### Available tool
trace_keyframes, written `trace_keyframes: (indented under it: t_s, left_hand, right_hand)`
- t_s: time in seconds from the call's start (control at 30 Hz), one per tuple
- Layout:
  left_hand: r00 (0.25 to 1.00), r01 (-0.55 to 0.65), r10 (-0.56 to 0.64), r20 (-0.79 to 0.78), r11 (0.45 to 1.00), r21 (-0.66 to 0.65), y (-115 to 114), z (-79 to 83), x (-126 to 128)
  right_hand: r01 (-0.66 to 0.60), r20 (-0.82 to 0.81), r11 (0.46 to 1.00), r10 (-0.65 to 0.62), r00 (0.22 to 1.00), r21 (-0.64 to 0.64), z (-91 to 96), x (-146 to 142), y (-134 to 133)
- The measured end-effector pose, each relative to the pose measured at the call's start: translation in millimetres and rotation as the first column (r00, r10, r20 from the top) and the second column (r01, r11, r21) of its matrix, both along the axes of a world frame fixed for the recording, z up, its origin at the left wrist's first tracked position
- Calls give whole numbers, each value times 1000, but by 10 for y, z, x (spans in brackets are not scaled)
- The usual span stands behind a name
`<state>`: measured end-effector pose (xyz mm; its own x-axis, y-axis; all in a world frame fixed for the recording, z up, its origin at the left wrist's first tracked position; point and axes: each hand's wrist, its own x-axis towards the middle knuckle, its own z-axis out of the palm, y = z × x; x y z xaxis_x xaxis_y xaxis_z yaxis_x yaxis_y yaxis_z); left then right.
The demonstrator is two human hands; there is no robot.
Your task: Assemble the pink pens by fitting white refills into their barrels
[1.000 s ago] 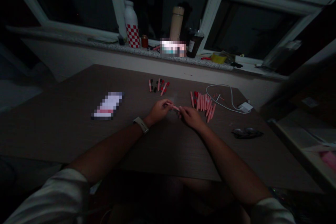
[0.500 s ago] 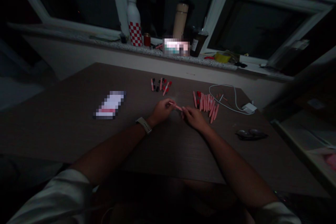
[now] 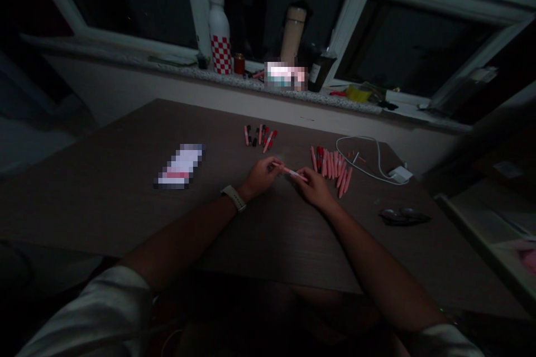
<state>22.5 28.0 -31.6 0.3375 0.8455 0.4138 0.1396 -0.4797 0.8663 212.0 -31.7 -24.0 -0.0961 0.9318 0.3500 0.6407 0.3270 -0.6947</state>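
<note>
Over the middle of the table I hold a slim pink marker [image 3: 296,173] with a pale band, slanting down to the right. My left hand [image 3: 260,177] is closed in a pinch at its left end. The fingers of my right hand [image 3: 315,188] are closed round its right end. Whether it is one piece or two is too dark to tell. Beyond my left hand lies a small group of pink, black and red markers [image 3: 268,141]. A larger row of pink markers [image 3: 333,164], with a red one among them, lies just past my right hand.
A lit, blurred phone-like rectangle [image 3: 181,166] lies at left on the table [image 3: 259,240]. At right are a white cable with a charger [image 3: 401,174] and glasses [image 3: 404,216]. A checkered bottle [image 3: 220,47] and a beige flask [image 3: 292,36] stand on the windowsill.
My right hand has moved slightly right and turned, so more of the marker and its pale band show. My left hand keeps its pinch. The whole view has shifted a little.
</note>
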Motion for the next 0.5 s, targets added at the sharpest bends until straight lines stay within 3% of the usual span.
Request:
trace_keyframes:
  t_s: [0.2, 0.37, 0.5]
  left_hand:
    - [996, 27, -20, -90, 997, 77, -31, 5, -6]
    - [998, -29, 32, -60, 998, 60, -10, 20, -20]
    - [1000, -2, 2, -22, 1000, 0, 15, 9, -21]
  right_hand:
    - [33, -185, 978, -72, 980, -206, 37, 25, 33]
    - [99, -259, 990, -122, 958, -100, 17, 40, 53]
    - [53, -163, 993, -69, 984, -104, -2, 43, 51]
